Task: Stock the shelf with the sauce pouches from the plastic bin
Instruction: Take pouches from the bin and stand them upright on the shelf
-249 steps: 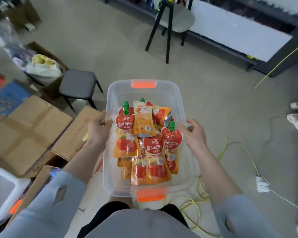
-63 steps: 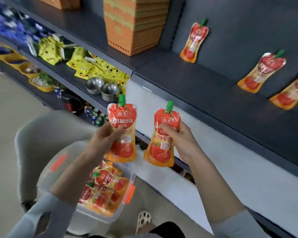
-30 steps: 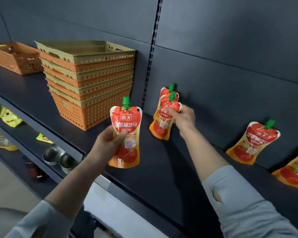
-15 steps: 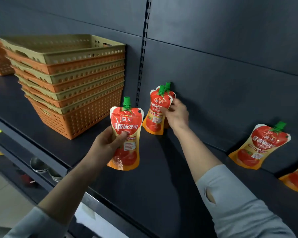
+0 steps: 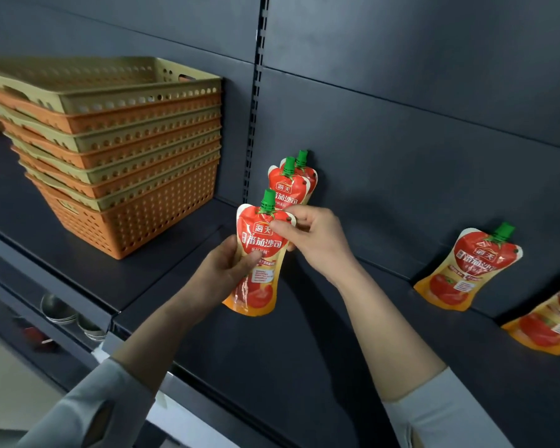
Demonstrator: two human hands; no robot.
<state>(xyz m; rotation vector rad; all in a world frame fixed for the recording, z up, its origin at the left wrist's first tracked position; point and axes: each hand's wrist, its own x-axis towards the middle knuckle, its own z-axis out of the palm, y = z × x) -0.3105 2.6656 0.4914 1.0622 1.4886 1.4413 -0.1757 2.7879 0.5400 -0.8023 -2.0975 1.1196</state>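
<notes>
A red and orange sauce pouch (image 5: 257, 270) with a green cap is upright above the dark shelf (image 5: 304, 334), held by both hands. My left hand (image 5: 222, 273) grips its left side and middle. My right hand (image 5: 311, 237) pinches its upper right corner. Behind it two pouches (image 5: 288, 184) lean upright against the shelf's back panel, one in front of the other. Further right, another pouch (image 5: 466, 270) leans on the back panel, and a further pouch (image 5: 547, 321) is cut by the frame edge. The plastic bin is out of view.
A stack of orange and tan perforated baskets (image 5: 120, 147) stands on the shelf to the left. Metal bowls (image 5: 68, 315) sit on a lower shelf at the left. Bare shelf lies between the leaning pouches.
My right hand let go of the pouch it set against the back panel and came back to pinch the top of the pouch in my left hand. That pouch moved right, towards the leaning pair.
</notes>
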